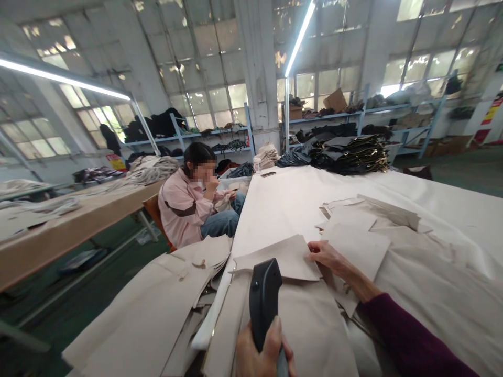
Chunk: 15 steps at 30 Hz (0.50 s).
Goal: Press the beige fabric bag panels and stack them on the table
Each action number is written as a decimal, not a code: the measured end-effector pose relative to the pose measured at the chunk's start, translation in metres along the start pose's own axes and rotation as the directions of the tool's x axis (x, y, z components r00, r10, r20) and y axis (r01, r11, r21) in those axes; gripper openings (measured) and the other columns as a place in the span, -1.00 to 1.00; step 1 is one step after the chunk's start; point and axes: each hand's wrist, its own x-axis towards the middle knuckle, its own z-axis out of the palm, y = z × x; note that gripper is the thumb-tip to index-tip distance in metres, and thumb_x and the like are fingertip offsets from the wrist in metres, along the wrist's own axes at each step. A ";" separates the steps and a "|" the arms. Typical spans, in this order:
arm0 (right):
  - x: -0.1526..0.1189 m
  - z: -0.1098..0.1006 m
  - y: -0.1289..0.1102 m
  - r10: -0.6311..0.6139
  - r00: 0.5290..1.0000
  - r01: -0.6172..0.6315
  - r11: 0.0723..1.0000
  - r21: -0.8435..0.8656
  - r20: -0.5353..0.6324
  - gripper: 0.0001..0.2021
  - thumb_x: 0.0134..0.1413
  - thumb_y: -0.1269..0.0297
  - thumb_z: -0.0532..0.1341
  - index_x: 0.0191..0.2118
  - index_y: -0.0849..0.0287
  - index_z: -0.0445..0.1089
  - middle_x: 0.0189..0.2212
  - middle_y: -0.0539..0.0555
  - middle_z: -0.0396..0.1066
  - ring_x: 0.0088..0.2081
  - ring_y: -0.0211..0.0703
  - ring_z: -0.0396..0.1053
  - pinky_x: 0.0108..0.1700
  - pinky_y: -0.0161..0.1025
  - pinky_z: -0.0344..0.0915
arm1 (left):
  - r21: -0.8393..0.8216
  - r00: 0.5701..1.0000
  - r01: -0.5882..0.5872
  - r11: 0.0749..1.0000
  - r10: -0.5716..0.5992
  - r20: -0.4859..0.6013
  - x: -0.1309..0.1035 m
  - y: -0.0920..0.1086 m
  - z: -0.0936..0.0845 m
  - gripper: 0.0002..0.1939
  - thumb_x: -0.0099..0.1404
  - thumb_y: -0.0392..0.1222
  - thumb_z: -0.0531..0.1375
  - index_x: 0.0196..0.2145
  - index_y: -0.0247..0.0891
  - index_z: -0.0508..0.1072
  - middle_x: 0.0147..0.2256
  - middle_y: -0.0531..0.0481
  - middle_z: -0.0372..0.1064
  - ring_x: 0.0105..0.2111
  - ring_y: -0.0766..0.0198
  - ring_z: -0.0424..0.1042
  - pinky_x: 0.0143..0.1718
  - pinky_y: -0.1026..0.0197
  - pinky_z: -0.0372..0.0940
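My left hand (261, 348), low in the middle of the head view, is wrapped round a black handheld tool (265, 293) with a curved head and a small round button. I cannot make out its exact kind. My right hand (328, 256), in a purple sleeve, pinches the corner of a beige fabric piece (281, 256). That piece lies a little raised over other beige fabric on the table, just beyond the tool's head. More beige panels (356, 248) are spread under and beside my right wrist.
A seated person (190, 199) in a pink jacket is left of the white table (283, 193). A beige fabric stack (157, 298) overhangs the left side. Dark pieces (349, 153) are piled at the far end. Another table (94, 209) stands left, with shelves (326, 118) behind.
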 end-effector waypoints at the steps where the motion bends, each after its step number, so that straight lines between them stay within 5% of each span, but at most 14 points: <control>1: -0.001 0.001 -0.003 -0.028 1.000 0.027 0.999 0.037 0.009 -0.88 0.07 0.30 0.22 -0.38 0.26 0.40 -0.49 -0.03 0.42 -0.44 -0.21 0.39 -0.37 -0.26 0.33 | 0.007 1.000 0.011 1.000 -0.011 0.021 0.003 -0.001 0.005 -0.51 -0.04 0.22 0.25 -0.69 -0.31 0.32 -0.82 0.00 0.23 -0.82 0.34 0.23 -0.76 0.36 0.10; 9: -0.019 -0.001 -0.033 -0.238 0.961 0.193 0.943 0.273 0.144 -0.75 -0.06 0.32 0.20 -0.21 0.24 0.48 -0.30 0.07 0.51 -0.24 -0.03 0.42 -0.18 -0.18 0.31 | 0.051 0.998 -0.015 0.999 0.012 0.061 0.020 -0.006 0.035 -0.48 0.03 0.26 0.19 -0.67 -0.29 0.27 -0.80 0.04 0.20 -0.83 0.39 0.18 -0.77 0.36 0.07; 15: -0.025 -0.002 -0.038 -0.306 0.923 0.239 0.931 0.277 0.234 -0.76 -0.06 0.21 0.23 -0.28 0.24 0.50 -0.34 0.08 0.49 -0.34 -0.09 0.39 -0.33 -0.25 0.30 | 0.035 0.998 -0.055 0.998 0.054 0.035 0.032 -0.004 0.044 -0.50 0.06 0.24 0.16 -0.63 -0.30 0.27 -0.76 0.03 0.24 -0.82 0.40 0.19 -0.77 0.36 0.04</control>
